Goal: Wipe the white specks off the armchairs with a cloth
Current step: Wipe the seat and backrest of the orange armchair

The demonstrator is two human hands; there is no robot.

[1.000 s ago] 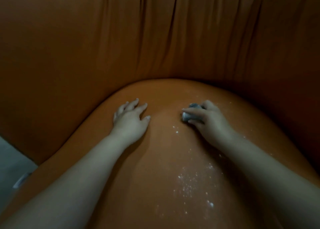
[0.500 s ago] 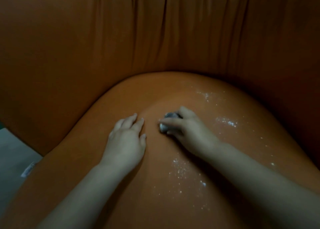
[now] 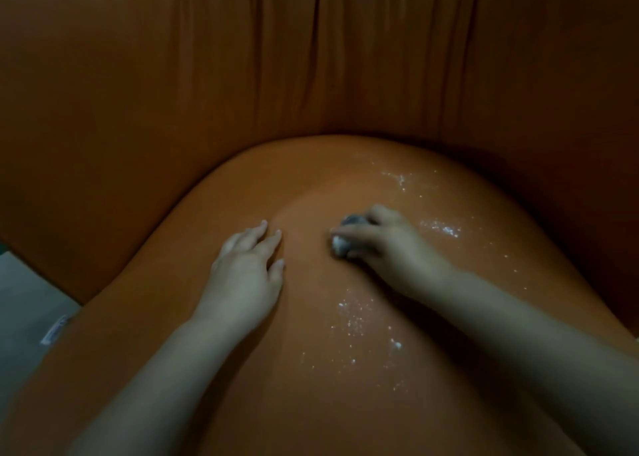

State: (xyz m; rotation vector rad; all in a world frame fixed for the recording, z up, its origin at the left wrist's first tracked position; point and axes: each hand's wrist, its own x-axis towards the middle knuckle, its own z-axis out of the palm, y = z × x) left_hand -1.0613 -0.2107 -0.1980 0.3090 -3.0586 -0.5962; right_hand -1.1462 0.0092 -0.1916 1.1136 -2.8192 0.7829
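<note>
Armchair seat cushion (image 3: 311,403) fills my view, orange, backrest (image 3: 311,58) pleated behind it. My right hand (image 3: 387,251) has its fingers curled round a small wadded grey cloth (image 3: 342,239), pressing it onto the cushion about mid-seat; white residue shows on the cloth's lower edge. My left hand (image 3: 242,276) lies flat just beside the cloth on its left, fingers straight and relaxed, gripping nothing, bracing the fabric I'd say. White specks (image 3: 359,321) sit in three patches relative to the cloth: one nearer me and below it, one just to its right past my knuckles, one farther back toward the backrest. Cushion left of the cloth looks clean. Judgement: mid-wipe, seat partly done, maybe half. Next move calls for sweeping the cloth through the near patch, then the right and rear ones, with steady downward pressure and the wad kept bunched. Risk: loaded cloth smears or sheds powder rather than lifting it; refolding to a clean face might help. Grey floor (image 3: 24,303) shows beyond the cushion's left edge.
</note>
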